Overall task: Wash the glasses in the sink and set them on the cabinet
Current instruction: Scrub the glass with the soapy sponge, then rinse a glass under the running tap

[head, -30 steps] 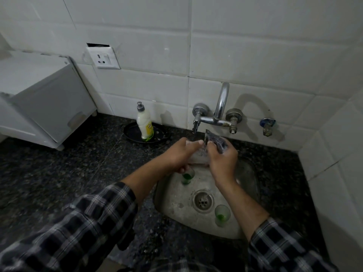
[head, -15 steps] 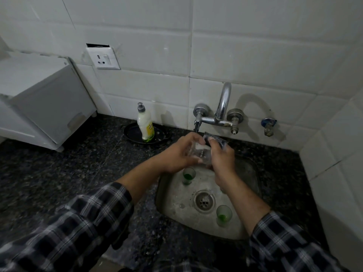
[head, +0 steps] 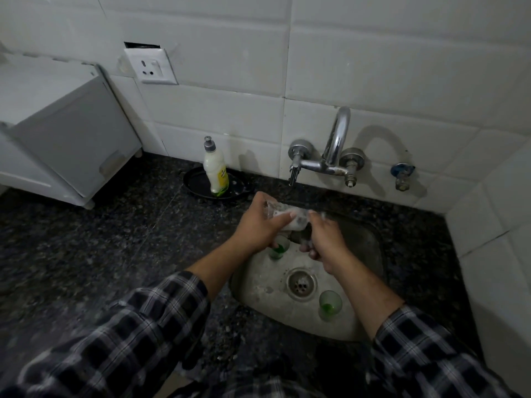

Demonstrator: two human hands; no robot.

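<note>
**Slippery, sideways, breakable**

The left hand (head: 258,228) curls its grip round a clear glass (head: 287,216) above the sink (head: 258,294). The glass's long axis lies across, mouth apparently toward the right hand (head: 324,239), whose grip is too blurred to judge. Wet, it will likely be slippery, light, stiff and breakable; take it round the wall, not the rim.

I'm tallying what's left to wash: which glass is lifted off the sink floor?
The clear glass, gripped in the left hand under the tap. The back green glass and the front green glass by the drain stand upright in the sink.
</note>
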